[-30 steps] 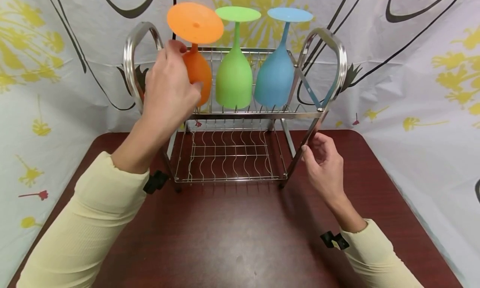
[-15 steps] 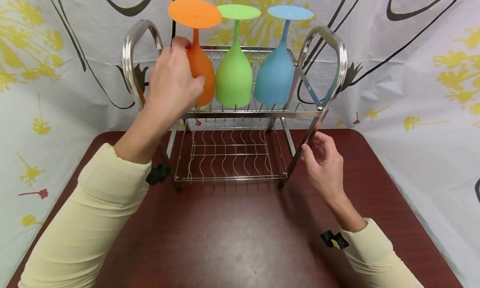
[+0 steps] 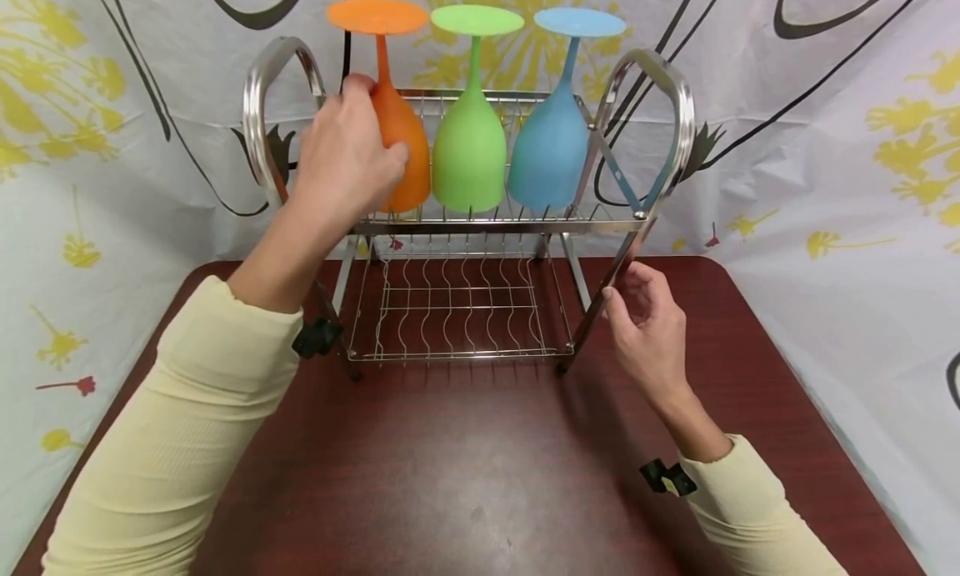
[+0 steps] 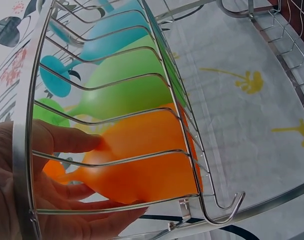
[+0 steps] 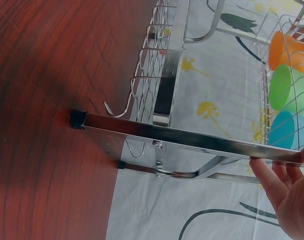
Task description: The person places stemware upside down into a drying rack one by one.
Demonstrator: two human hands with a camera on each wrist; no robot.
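My left hand grips the bowl of an orange wine glass that stands upside down at the left of the upper tier of a metal dish rack. Thumb and fingers lie on either side of the bowl in the left wrist view, behind the rack's wires. Beside it, a green wine glass and a blue wine glass also stand inverted, feet up. Low on the right, my right hand holds the rack's front right leg between thumb and fingers.
The rack's lower tier has wavy wires and holds no dishes. A dark red wooden table carries the rack. Patterned white sheeting hangs close behind and along both sides. Curved metal side handles rise above the upper tier.
The orange glass has gone from tilted toward me to upright, its foot now level with the other two. My left hand has shifted slightly with it; the right hand has kept its place.
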